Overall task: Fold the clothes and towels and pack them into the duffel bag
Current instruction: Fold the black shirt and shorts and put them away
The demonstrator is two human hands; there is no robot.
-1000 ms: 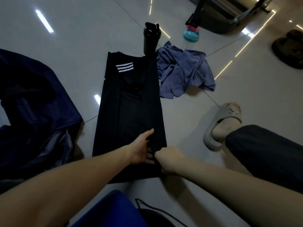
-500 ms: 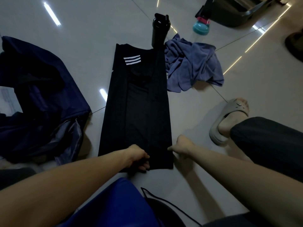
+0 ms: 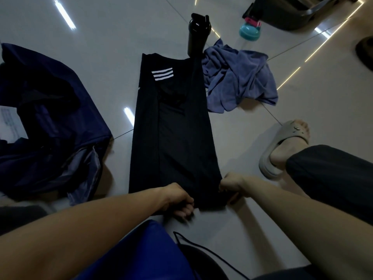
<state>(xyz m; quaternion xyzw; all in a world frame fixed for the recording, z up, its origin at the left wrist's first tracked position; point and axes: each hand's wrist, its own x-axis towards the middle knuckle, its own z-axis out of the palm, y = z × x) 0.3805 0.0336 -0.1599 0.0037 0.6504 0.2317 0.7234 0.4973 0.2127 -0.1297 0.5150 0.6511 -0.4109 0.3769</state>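
Observation:
A black garment (image 3: 173, 128) with three white stripes lies folded into a long narrow strip on the tiled floor, running away from me. My left hand (image 3: 177, 199) grips its near hem at the left corner, fingers curled under the cloth. My right hand (image 3: 230, 184) pinches the near right corner. A crumpled blue-grey towel (image 3: 238, 77) lies beyond, at the strip's far right. The open navy duffel bag (image 3: 46, 122) sits on the floor to the left.
A black shaker bottle (image 3: 198, 33) stands at the garment's far end, with a teal-lidded bottle (image 3: 249, 31) behind the towel. My foot in a grey slide sandal (image 3: 282, 146) rests at right. A blue item (image 3: 141, 253) and a black cord (image 3: 203, 249) lie by my lap.
Both hands moved from the strip's middle to its near hem, spread to the two corners and took hold of them. The view shifted slightly.

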